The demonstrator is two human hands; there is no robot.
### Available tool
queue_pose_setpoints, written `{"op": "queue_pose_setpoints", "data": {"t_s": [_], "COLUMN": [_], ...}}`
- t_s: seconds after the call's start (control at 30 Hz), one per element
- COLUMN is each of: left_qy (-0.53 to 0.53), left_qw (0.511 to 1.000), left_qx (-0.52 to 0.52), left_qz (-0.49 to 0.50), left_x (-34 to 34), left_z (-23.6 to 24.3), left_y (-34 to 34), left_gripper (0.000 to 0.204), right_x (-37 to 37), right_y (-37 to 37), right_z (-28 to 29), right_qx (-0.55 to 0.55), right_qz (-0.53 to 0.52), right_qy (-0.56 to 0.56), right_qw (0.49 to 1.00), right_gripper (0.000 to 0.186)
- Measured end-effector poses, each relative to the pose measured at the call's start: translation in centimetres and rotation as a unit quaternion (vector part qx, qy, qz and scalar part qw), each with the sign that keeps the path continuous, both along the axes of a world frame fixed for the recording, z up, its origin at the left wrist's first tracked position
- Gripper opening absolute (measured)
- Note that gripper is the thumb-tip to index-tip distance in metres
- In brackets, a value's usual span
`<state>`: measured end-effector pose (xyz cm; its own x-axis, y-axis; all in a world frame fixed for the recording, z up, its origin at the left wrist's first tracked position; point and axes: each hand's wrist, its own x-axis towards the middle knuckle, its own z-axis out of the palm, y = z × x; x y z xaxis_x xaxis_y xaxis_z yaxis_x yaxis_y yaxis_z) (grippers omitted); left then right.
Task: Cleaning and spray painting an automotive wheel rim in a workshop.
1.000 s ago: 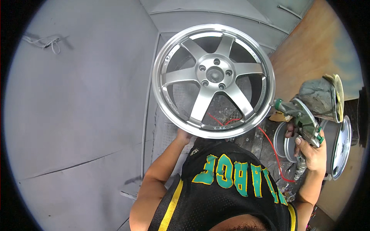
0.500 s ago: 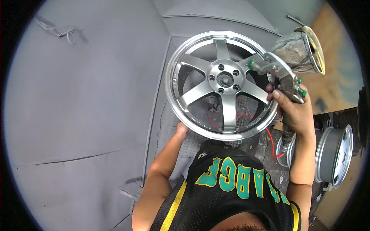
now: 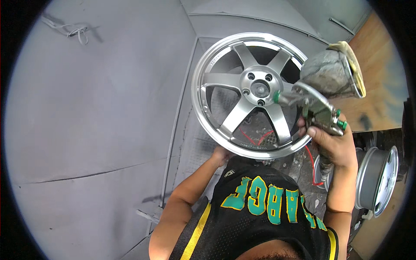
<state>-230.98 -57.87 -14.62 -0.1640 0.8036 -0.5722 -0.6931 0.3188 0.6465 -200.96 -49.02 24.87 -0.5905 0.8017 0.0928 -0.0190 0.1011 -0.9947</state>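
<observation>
A big shiny silver metal car wheel with six spokes (image 3: 255,93) sits in the middle of the view, a little far from the person. It faces up toward the camera. Its round rim is bright and smooth, and there is a ring of small bolt holes around the hole in its middle.

The left hand (image 3: 222,154) is at the near edge of the wheel, touching the rim from below. Its fingers curl under the rim, so how tightly they grip cannot be told.

The right hand (image 3: 330,145) is on the right, near the wheel's right edge. Its fingers are wrapped tight around the handle of a grey metal spray gun with green knobs (image 3: 315,110). The gun's tip points left at the middle of the wheel and hangs just over the spokes. A dusty grey cup with a yellow rim (image 3: 333,71) sits on top of the gun.

A thin red hose (image 3: 310,162) runs on the floor under the wheel. Another silver wheel (image 3: 378,178) stands on its edge at the far right. Grey sheets (image 3: 95,130) cover the wall on the left.
</observation>
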Motion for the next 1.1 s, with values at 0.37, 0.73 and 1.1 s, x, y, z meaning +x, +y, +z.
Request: {"op": "queue_pose_setpoints", "data": {"t_s": [0.37, 0.73, 1.1], "left_qy": [0.232, 0.135, 0.055], "left_qw": [0.933, 0.982, 0.997], "left_qx": [-0.095, -0.032, -0.021], "left_qz": [-0.258, 0.125, 0.056], "left_x": [-1.5, -6.2, -2.9], "left_z": [-5.7, -1.5, -4.3], "left_y": [-2.0, -0.2, -1.7], "left_gripper": [0.040, 0.035, 0.044], "right_x": [-2.1, 0.3, -0.2], "right_y": [-3.1, -2.2, -7.2], "right_z": [-1.5, -2.5, -2.5], "right_qx": [0.061, 0.163, 0.047], "right_qz": [-0.051, -0.206, -0.073], "right_qy": [-0.058, -0.048, -0.059], "right_qw": [0.995, 0.964, 0.994], "right_gripper": [0.027, 0.022, 0.025]}}
